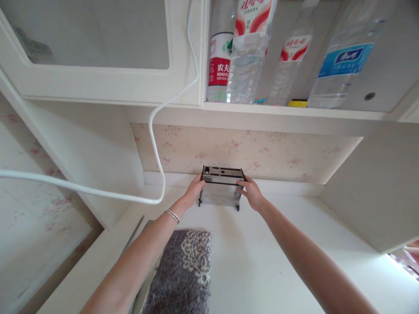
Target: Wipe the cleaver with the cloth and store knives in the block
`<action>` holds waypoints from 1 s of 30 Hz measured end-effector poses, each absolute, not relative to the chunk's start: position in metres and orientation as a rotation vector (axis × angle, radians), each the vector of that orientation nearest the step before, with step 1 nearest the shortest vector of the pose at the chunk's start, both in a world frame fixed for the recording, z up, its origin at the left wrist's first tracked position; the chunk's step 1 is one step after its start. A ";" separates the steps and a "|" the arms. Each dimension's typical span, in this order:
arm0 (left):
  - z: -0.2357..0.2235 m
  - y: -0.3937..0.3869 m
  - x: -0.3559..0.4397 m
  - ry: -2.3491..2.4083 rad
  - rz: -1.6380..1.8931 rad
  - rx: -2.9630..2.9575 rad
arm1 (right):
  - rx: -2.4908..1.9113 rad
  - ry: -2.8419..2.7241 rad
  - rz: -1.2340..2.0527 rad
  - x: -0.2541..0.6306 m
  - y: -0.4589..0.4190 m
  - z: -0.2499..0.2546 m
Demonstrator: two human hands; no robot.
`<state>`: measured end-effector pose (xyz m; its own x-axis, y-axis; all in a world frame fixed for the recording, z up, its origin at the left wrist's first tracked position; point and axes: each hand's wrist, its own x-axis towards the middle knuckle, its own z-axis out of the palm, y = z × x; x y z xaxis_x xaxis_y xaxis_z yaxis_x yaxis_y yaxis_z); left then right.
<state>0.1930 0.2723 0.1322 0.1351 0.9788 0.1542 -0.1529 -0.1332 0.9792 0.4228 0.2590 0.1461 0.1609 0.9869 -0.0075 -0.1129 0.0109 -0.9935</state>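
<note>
A small shiny metal toaster (221,189) stands on the white desk top (262,253), against the back wall with floral wallpaper. My left hand (194,190) grips its left side, fingers wrapped at the upper edge. On the opposite side my right hand (251,193) presses against it, fingers curled round the corner. Both arms reach straight forward. A thin bracelet (172,216) sits on my left wrist.
A white cable (153,144) hangs from above and loops left of the toaster. A grey patterned cloth (183,270) lies near the front. Above, a shelf (294,112) carries several plastic water bottles (248,56), beside a white cabinet door (98,83).
</note>
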 end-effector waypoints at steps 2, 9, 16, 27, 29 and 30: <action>0.131 0.276 0.194 0.919 1.262 1.314 | -1.198 -1.004 1.151 0.425 0.262 0.144; 0.135 0.271 0.171 1.077 1.185 1.422 | -1.275 -0.905 1.138 0.438 0.260 0.132; 0.138 0.142 0.109 1.261 1.216 1.793 | -1.344 -0.888 1.533 0.435 0.178 0.078; 0.033 -0.015 0.022 2.218 0.573 1.670 | -1.448 -0.910 1.981 0.325 0.056 0.033; 0.026 -0.019 0.026 2.281 0.494 1.757 | -1.481 -0.995 1.952 0.306 0.052 0.034; 0.024 -0.019 0.028 2.309 0.459 1.793 | -1.478 -1.029 1.952 0.297 0.051 0.034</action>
